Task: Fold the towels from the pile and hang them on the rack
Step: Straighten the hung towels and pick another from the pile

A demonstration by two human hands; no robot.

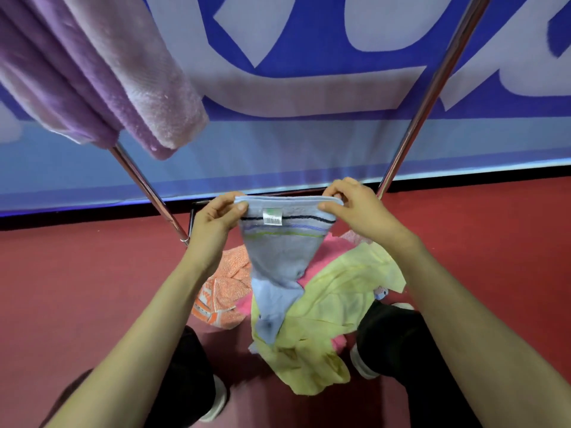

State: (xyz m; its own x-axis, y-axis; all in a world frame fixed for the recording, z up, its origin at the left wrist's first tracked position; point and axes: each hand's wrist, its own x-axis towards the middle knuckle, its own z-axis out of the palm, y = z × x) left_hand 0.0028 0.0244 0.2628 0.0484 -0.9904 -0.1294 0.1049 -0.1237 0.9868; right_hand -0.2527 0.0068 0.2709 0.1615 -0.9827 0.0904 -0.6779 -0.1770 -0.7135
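Forearms: both bare, the left forearm (145, 332) and right forearm (463, 319) reach forward from the bottom corners and converge toward the middle
Legs: black trousers (398, 338) and pale-soled shoes (217, 400) stand on either side of the pile
Pile: a yellow towel (336, 295) lies crumpled on top, an orange patterned towel (225, 291) to its left, a pink towel (324, 257) showing from beneath – all on the floor between the feet
Left hand (213, 223): thumb and curled fingers pinch the top left corner of the blue towel (281, 251)
Right hand (361, 211): thumb and curled fingers pinch the top right corner of the same towel
Blue towel: held up by its top edge, stretched flat between the two hands, above the pile; dark, purple and green stripes run across it near the top, a white label (272, 216) sits at the middle of that edge, and the lower part hangs narrowed – its tail reaches down onto the yellow towel
Floor (77, 288): dark red
Rack: two shiny metal poles slant upward, the left pole (148, 186) just behind the left hand, the right pole (432, 88) behind the right hand
Purple towel (102, 72): folded and draped on the rack at upper left
Banner (309, 88): blue with large pale shapes, standing behind the rack
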